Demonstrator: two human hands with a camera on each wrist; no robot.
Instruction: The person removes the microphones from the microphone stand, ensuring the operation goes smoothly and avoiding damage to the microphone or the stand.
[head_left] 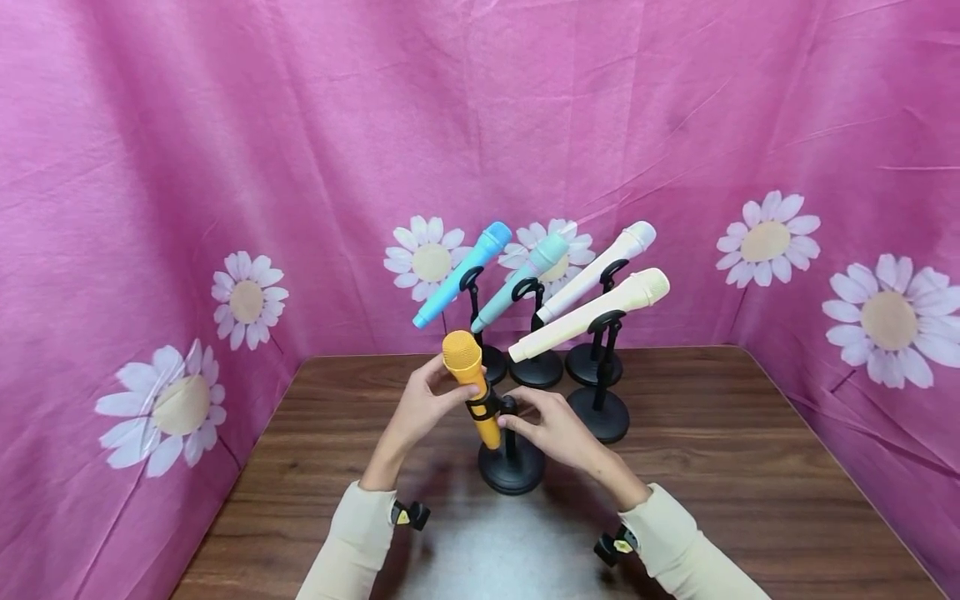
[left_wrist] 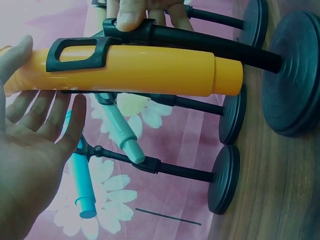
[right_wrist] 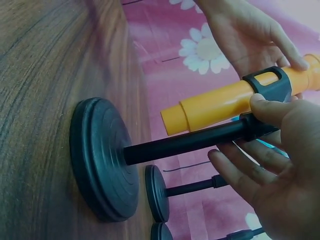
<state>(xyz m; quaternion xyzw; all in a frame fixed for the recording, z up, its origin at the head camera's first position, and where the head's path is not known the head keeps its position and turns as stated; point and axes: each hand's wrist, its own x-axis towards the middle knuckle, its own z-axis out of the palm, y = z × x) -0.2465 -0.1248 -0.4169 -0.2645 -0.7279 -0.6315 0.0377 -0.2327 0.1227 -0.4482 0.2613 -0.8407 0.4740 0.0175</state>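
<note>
An orange microphone (head_left: 462, 353) sits tilted in the black clip of a desk microphone stand (head_left: 512, 468). My left hand (head_left: 422, 406) holds the microphone between thumb and fingers just above the clip. In the left wrist view, the left thumb lies on one side of the orange body and the fingers behind it. My right hand (head_left: 553, 423) pinches the stand at its top joint, below the clip. The right wrist view shows the right thumb (right_wrist: 270, 109) against that joint, with the round base (right_wrist: 105, 160) flat on the wooden table.
Behind stand more black stands holding a blue microphone (head_left: 453, 283), a mint green one (head_left: 525, 279), a white one (head_left: 600, 271) and a cream one (head_left: 592, 317). The wooden table (head_left: 720, 467) meets a pink flowered cloth (head_left: 360, 150) at its back and sides.
</note>
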